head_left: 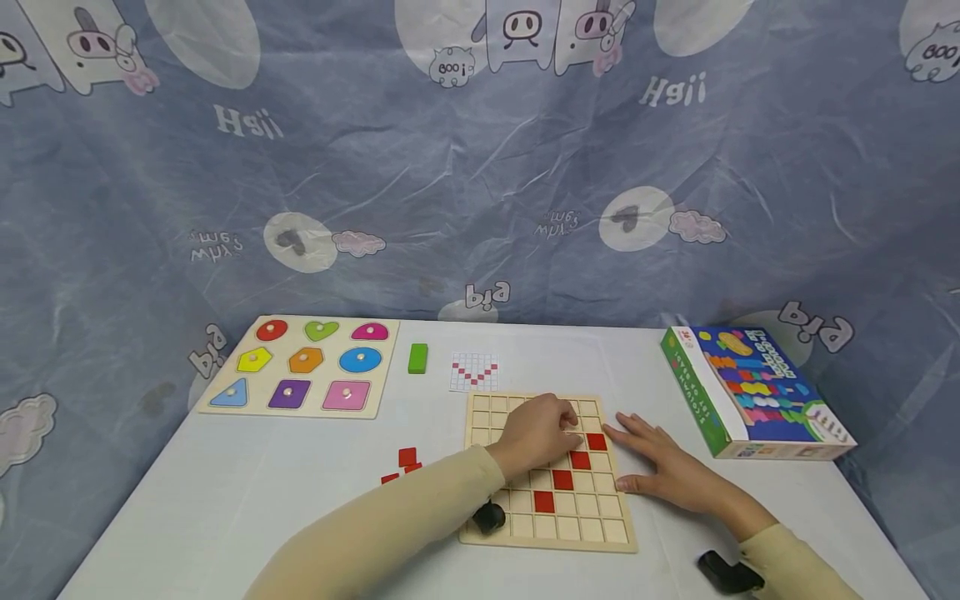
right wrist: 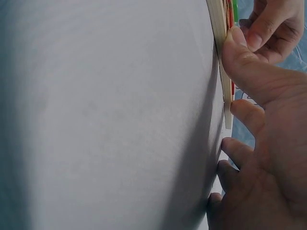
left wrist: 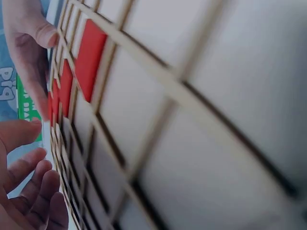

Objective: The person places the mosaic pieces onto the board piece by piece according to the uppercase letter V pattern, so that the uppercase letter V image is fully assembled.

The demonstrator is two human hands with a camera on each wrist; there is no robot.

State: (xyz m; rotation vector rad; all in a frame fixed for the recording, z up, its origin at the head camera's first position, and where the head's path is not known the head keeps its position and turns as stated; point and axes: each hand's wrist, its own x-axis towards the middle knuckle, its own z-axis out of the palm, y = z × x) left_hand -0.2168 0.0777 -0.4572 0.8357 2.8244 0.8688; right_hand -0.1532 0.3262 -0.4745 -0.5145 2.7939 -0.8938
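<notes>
A wooden grid board (head_left: 588, 528) lies on the white table. Several red square tiles (head_left: 562, 480) sit in its cells, forming a diagonal toward the upper right. Over the board's upper part is my left hand (head_left: 536, 432), fingers loosely bent near the topmost tile of the diagonal; I see nothing held in it. The left wrist view shows that hand's fingers (left wrist: 48, 191) beside the grid. My right hand (head_left: 671, 471) is spread along the board's right edge, thumb and fingers touching or close to it. The left forearm hides part of the board.
Loose red tiles (head_left: 407, 457) lie left of the board. Behind it are a small pattern card (head_left: 474, 372) with red squares in a V and a green block (head_left: 417, 358). A shape puzzle (head_left: 277, 385) stands back left, a game box (head_left: 757, 392) back right.
</notes>
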